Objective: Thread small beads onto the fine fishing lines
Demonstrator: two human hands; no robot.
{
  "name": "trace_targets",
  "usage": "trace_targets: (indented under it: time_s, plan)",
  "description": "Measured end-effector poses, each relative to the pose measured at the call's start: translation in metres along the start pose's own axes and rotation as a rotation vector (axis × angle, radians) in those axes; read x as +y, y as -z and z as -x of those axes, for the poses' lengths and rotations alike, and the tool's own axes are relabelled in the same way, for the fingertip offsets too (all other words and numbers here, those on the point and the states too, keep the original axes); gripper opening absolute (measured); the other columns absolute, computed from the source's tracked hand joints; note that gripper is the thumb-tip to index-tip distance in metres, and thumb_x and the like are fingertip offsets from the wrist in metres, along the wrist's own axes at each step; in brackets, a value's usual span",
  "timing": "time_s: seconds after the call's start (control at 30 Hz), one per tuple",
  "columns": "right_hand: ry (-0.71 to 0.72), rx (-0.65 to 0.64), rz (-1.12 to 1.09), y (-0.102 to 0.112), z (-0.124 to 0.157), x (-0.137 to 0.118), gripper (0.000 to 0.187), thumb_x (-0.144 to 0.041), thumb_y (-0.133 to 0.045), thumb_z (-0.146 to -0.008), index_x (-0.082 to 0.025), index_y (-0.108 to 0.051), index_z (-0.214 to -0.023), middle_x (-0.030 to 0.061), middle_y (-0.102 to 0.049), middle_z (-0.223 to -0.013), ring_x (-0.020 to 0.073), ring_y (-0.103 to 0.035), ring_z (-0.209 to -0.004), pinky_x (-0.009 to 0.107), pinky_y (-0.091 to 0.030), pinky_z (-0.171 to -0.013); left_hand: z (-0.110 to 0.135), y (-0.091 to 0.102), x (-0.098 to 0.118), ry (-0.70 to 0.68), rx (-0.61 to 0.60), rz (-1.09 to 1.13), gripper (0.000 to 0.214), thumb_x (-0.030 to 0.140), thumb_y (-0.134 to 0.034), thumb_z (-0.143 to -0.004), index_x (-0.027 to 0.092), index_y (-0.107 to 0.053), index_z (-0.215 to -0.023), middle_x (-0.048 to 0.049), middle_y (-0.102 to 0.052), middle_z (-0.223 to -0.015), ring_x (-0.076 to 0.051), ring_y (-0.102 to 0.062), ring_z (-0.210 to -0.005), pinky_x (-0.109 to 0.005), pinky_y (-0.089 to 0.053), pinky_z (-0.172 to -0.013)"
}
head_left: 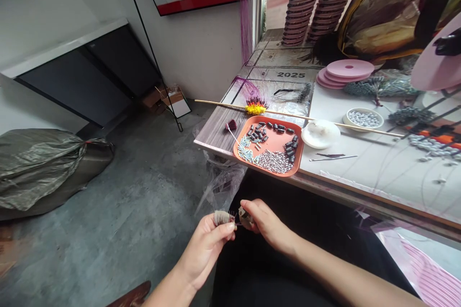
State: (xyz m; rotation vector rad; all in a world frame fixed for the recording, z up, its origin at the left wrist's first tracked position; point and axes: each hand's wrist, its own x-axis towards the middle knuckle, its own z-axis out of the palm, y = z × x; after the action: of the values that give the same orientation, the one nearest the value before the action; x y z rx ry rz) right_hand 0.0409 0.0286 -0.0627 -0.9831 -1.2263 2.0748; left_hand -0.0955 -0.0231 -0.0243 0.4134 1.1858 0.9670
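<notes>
Low in front of the table edge, my left hand pinches a small bunch of thin dark strands between thumb and forefinger. Its forefinger has a grey wrap around it. Close on the right, my right hand is closed in a pinch beside the strands' ends, and a grey wrap shows at its fingers too. What lies between the right fingertips is too small to make out. Above both hands, on the table, an orange tray holds black cylinders, pale tubes and silver beads.
A thin wooden stick crosses the table, bearing a yellow-orange bundle with purple threads. Nearby are a dark-red brush, a white dish and a bowl of grey beads. Pink discs lie behind.
</notes>
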Motion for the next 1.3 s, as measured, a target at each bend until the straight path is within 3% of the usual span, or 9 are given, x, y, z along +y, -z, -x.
trace_targets:
  time_s: [0.87,1.07,1.3]
  plan:
    - [0.001,0.032,0.036,0.0000,-0.0005,0.0073,0.060,-0.069,-0.039,-0.075,-0.018,-0.039,-0.043,-0.0049,-0.033,-0.042,0.0069,-0.027,-0.042,0.023,-0.020,-0.044,-0.0008,-0.0014,0.0031,0.004,-0.001,-0.056,0.011,0.018,-0.070,-0.065,0.015,-0.062,-0.059,0.0014,-0.053,-0.057,-0.010,-0.044,-0.059,-0.023,-0.036,-0.062]
    - [-0.018,0.063,-0.036,0.0052,0.0009,0.0037,0.059,-0.065,-0.027,-0.084,-0.019,-0.034,-0.048,-0.0058,-0.029,-0.043,0.0066,-0.024,-0.042,0.023,-0.019,-0.043,-0.0014,0.0023,0.0005,-0.047,0.057,-0.070,0.008,0.019,-0.071,-0.066,0.015,-0.064,-0.066,0.0015,-0.056,-0.060,-0.010,-0.046,-0.061,-0.023,-0.038,-0.064]
    - [-0.010,-0.024,-0.151,0.0044,0.0068,0.0044,0.059,-0.062,-0.027,-0.086,-0.016,-0.046,-0.055,-0.0034,-0.037,-0.048,0.0089,-0.032,-0.047,0.023,-0.026,-0.049,-0.0007,0.0011,-0.0009,-0.095,0.078,-0.066,0.009,0.021,-0.072,-0.067,0.015,-0.065,-0.067,0.0016,-0.056,-0.062,-0.010,-0.047,-0.061,-0.022,-0.039,-0.064]
